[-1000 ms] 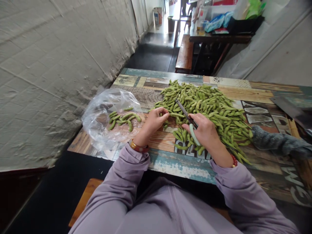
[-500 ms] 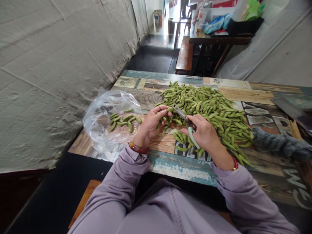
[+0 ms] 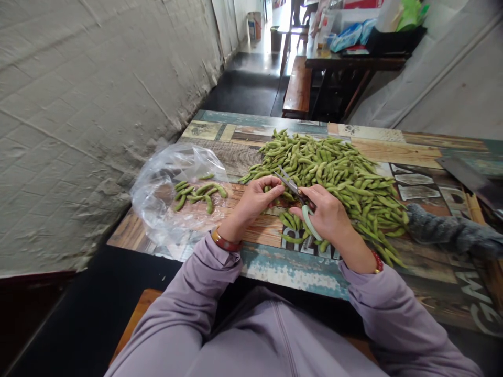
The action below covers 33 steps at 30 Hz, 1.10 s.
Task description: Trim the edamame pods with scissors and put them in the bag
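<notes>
My right hand is closed around a pair of scissors with pale green handles, its blades parted and pointing up and left. Close to the blades, my left hand has its fingers pinched together around green soybean pods, mostly covered by the fingers. Behind both hands spreads a big heap of soybean pods. A few pods lie under the scissors near the table's front. To the left, a clear plastic bag lies open with several pods in it.
The patterned wooden table stands beside a pale covered wall on the left. At the right are a grey fuzzy roll and a broad flat blade. Farther off are a bench and a cluttered second table.
My left hand has shifted right, nearer the scissors, and its fingers have closed in; the pod that stuck out toward the blades no longer shows. My right hand stays nearly in place.
</notes>
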### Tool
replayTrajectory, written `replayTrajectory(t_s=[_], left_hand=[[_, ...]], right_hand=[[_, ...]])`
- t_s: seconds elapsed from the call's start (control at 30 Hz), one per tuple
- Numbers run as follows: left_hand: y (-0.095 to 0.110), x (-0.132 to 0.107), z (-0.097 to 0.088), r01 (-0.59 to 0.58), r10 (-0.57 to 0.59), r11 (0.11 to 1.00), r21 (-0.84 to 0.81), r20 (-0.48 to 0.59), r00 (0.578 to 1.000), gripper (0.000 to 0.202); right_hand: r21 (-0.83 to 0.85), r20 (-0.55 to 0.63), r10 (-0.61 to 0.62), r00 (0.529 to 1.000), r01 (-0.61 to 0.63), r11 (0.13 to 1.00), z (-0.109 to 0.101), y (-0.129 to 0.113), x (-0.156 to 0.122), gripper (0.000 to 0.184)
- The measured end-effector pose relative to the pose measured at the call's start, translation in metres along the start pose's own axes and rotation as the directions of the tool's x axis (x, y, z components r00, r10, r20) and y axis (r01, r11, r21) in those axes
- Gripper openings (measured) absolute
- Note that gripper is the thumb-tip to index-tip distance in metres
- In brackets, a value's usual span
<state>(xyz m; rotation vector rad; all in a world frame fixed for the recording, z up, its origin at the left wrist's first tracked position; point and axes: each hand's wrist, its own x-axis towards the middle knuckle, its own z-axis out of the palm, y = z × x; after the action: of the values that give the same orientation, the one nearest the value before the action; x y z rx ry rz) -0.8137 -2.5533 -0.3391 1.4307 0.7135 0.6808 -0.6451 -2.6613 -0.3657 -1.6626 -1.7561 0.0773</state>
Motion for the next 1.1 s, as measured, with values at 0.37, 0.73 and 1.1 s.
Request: replayTrajectory(t_s=[0.37, 0.73, 1.1], left_hand=[[0.001, 0.0, -0.006, -0.015, 0.014, 0.99, 0.139, 0.007, 1.0, 0.028], [0.005, 0.001, -0.011, -0.005, -0.002, 0.991, 0.133, 0.056, 0.998, 0.025], [-0.004, 0.005, -0.019, 0.014, -0.026, 0.992, 0.123, 0.099, 0.995, 0.029]], right_hand=[[0.028, 0.057, -0.046, 0.997, 0.044, 0.999, 0.0, 0.001, 0.0, 0.027], [-0.015, 0.157, -0.025, 0.987, 0.028, 0.999, -0.005, 0.002, 0.0, 0.03], [-0.059, 0.188, 0.003, 0.982, 0.008, 0.998, -0.01, -0.004, 0.001, 0.03]])
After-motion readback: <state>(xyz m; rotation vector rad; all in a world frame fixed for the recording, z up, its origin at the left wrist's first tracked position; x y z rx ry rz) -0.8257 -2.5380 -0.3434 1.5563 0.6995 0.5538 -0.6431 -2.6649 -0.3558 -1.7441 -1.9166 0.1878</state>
